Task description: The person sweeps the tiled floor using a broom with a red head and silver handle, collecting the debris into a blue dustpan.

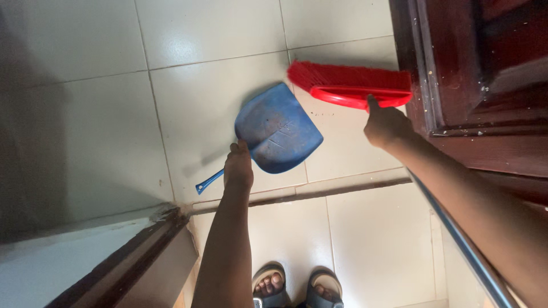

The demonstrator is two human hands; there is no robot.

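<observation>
A blue dustpan [278, 128] lies flat on the pale tiled floor, its mouth toward the top right. My left hand [238, 165] grips its thin blue handle [208, 182], which sticks out to the lower left. My right hand [385, 124] holds a red broom head [351, 85] with red bristles, just beyond the pan's mouth and next to the dark wooden door. The broom's metal pole [456, 234] runs down along my right forearm. Small specks of dirt lie on the tile between broom and pan.
A dark red wooden door [474, 74] fills the top right. A door threshold strip [342, 188] crosses the floor. A white wall corner with dark frame [103, 251] stands at lower left. My sandalled feet [297, 288] show at the bottom.
</observation>
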